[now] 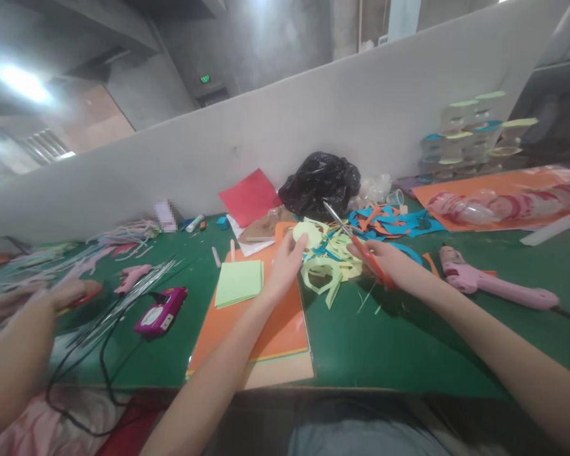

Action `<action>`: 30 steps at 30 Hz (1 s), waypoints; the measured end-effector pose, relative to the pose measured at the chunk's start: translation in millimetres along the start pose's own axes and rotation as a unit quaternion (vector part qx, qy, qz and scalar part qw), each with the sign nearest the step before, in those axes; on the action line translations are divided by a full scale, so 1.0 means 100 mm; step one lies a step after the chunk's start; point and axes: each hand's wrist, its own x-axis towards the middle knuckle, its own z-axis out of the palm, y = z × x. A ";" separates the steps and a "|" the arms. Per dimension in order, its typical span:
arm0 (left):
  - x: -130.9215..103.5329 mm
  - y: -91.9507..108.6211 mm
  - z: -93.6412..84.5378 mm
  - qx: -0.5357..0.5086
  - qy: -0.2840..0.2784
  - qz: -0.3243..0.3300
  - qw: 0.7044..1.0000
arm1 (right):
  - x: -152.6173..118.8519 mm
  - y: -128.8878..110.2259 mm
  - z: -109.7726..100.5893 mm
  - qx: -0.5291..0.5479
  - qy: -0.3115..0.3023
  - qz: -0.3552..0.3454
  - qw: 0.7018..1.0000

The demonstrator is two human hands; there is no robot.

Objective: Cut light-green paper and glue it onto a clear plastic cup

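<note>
My left hand pinches a round piece of light green paper above the middle of the table. To its right, my right hand is closed round the orange handles of a pair of scissors, whose blades point up and to the left. Light green paper scraps lie under and between my hands. A stack of light green squares rests on orange sheets beside my left forearm.
Behind stand a black plastic bag and blue and orange scraps. A pink glue gun lies right. At left are a purple box, wires and another person's hand. Stacked cups stand back right.
</note>
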 end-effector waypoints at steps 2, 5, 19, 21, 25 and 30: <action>-0.02 0.01 0.01 0.043 -0.009 0.025 0.999 | 0.01 0.04 -0.04 -0.105 0.057 0.020 0.993; -0.05 0.01 0.01 0.145 -0.004 0.072 0.987 | 0.01 0.08 -0.07 -0.264 0.081 0.044 0.960; -0.18 -0.01 0.07 0.330 -0.048 0.198 0.922 | -0.12 -0.10 -0.02 -0.072 -0.089 -0.143 0.983; -0.19 -0.01 0.09 0.336 -0.069 0.204 0.917 | -0.14 -0.11 0.03 -0.067 -0.108 -0.148 0.981; -0.21 -0.02 0.12 0.367 -0.088 0.209 0.902 | -0.16 -0.12 0.02 -0.066 -0.109 -0.161 0.979; -0.23 -0.04 0.17 0.388 -0.087 0.219 0.891 | -0.18 -0.14 -0.02 -0.072 -0.108 -0.169 0.977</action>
